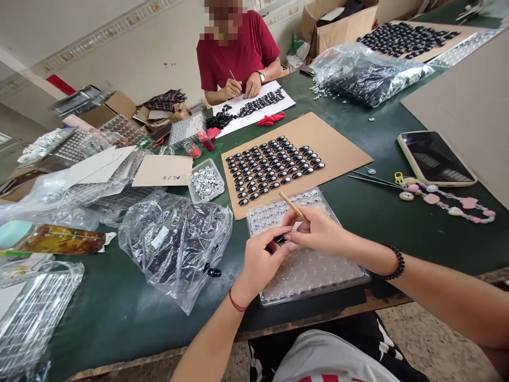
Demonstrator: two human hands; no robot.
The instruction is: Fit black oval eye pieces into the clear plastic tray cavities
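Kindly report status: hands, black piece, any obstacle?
Left hand pinching black piece. Right hand gripping wooden stick. Both over clear tray. Plastic bag at left, apparently not obstructing.

green table, cardboard sheet, tray, phone
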